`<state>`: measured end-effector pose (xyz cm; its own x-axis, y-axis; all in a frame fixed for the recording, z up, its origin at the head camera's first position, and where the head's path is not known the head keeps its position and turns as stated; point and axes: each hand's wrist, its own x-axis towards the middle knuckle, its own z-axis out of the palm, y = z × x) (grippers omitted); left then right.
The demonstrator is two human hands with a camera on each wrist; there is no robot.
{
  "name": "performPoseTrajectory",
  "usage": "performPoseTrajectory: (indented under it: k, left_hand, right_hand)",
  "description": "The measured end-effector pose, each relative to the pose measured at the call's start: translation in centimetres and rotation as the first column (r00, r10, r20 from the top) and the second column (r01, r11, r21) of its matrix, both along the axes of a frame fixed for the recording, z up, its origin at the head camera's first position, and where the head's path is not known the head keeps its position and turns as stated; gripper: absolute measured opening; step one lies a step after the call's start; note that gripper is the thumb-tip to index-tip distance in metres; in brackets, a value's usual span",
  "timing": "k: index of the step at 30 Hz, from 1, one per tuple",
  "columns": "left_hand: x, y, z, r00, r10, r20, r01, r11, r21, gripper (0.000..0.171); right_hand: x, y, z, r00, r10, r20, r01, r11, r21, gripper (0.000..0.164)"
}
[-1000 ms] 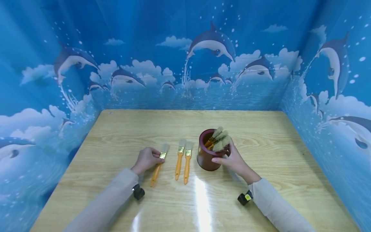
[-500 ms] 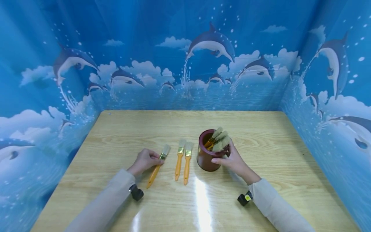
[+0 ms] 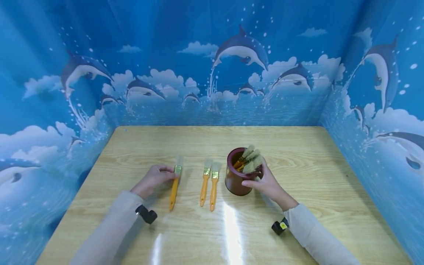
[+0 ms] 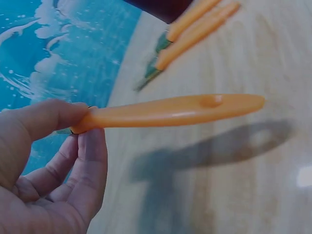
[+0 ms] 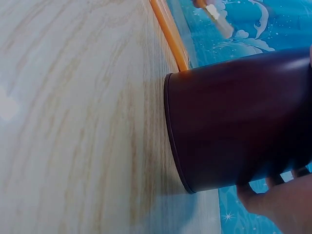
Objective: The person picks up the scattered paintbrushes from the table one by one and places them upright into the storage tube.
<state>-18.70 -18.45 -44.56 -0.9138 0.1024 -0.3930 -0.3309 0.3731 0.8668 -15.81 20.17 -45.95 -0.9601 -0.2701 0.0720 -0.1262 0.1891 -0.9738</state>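
My left hand [image 3: 155,179] pinches a paintbrush [image 3: 173,191] near its metal collar, bristles pointing away. In the left wrist view its orange handle [image 4: 175,111] hangs over the tabletop and casts a shadow below. Two more paintbrushes, a left one [image 3: 204,187] and a right one [image 3: 213,189], lie side by side on the table, bristles toward the back. A dark red-brown can [image 3: 236,184] stands upright to their right, with several paintbrushes [image 3: 248,158] leaning in it, bristles up. My right hand [image 3: 265,182] grips the can at its right side, thumb across the front.
The wood-grain table [image 3: 298,154] carries all of this. A blue curtain [image 3: 185,84] printed with dolphins closes off the back and both sides. Black cameras sit on both wrists, the left one [image 3: 146,214] and the right one [image 3: 279,226].
My left hand has moved left with its paintbrush, away from the two lying brushes, and the brush has turned more upright in the head view. The right hand and can have stayed put.
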Motion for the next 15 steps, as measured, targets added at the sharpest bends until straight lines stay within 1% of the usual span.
performPoseTrajectory:
  k: [2, 7, 9, 15]
  left_hand:
    - [-0.3, 0.1, 0.6, 1.0, 0.019, 0.012, -0.019, 0.999, 0.033, 0.028]
    - [-1.1, 0.4, 2.3, 0.999, 0.035, 0.014, -0.036, 0.994, 0.103, 0.025]
    - [-1.5, 0.7, 3.0, 1.0, 0.027, -0.001, -0.027, 0.992, 0.125, 0.024]
    - [-2.3, 1.8, 5.6, 0.997, 0.012, -0.082, 0.006, 0.977, 0.211, 0.02]
  right_hand:
    - [0.0, 0.0, 0.0, 1.0, 0.002, -0.005, -0.002, 1.0, 0.001, 0.101]
    - [0.0, 0.0, 0.1, 1.0, 0.005, -0.011, -0.005, 1.0, -0.002, 0.099]
    - [0.0, 0.0, 0.1, 1.0, 0.005, -0.013, -0.005, 1.0, -0.002, 0.099]
    - [0.0, 0.0, 0.1, 1.0, 0.009, 0.001, -0.009, 1.0, -0.006, 0.1]
